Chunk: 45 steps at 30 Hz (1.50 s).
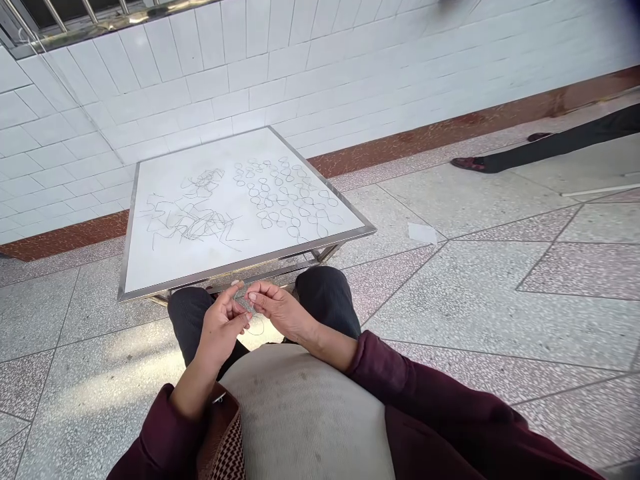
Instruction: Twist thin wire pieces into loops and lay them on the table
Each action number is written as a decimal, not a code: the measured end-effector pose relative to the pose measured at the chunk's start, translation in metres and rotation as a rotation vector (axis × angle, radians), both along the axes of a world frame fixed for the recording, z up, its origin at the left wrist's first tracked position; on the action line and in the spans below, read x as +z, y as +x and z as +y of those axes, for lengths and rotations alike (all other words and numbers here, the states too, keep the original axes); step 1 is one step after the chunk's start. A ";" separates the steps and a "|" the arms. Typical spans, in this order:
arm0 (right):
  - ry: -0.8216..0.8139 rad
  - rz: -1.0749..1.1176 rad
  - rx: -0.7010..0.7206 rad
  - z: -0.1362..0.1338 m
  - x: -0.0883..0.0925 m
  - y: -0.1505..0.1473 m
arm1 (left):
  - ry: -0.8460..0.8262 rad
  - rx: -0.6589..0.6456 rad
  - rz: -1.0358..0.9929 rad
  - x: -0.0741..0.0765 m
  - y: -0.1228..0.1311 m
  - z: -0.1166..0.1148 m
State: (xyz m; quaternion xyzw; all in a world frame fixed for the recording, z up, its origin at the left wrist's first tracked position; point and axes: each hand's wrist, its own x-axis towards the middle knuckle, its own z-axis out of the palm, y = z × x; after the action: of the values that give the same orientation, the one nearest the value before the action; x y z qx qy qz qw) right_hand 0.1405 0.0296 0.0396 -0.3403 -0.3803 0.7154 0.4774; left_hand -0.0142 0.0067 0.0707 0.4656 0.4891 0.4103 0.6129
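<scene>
A thin wire (257,333) hangs in a loop below my hands, over my lap. My left hand (223,328) has its fingers curled around part of this wire, thumb and forefinger a little apart. Close beside it, my right hand (281,311) pinches the wire between thumb and fingertips. The exact place where the fingers grip is too fine to make out. Beyond my knees, on the white table (165,270), lie a tangled heap of thin dark wires (197,223) at the left and many looped wire pieces (290,193) spread in rows at the right.
The table's metal edge (250,261) is just past my knees. A white tiled wall (210,87) with a barred window (75,17) rises behind it. On the floor to the right lies a white paper (423,233); farther off is a person's leg (540,150) in dark trousers.
</scene>
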 end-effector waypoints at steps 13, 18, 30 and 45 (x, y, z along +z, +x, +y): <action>0.139 -0.179 0.077 -0.002 0.003 0.003 | 0.045 0.095 -0.009 -0.004 -0.001 0.003; 0.063 -0.117 0.060 -0.002 0.003 0.002 | 0.012 0.087 -0.080 -0.002 -0.001 0.003; -0.001 -0.102 0.039 0.000 0.002 0.004 | -0.027 0.098 -0.163 -0.003 -0.007 0.000; 0.024 -0.107 0.033 0.000 0.005 0.005 | -0.172 0.071 -0.329 -0.006 -0.011 -0.001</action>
State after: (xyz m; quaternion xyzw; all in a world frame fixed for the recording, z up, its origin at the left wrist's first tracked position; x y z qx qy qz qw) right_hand 0.1460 0.0296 0.0446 -0.3661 -0.4194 0.6994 0.4482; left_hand -0.0254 0.0057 0.0651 0.3206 0.4315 0.4590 0.7074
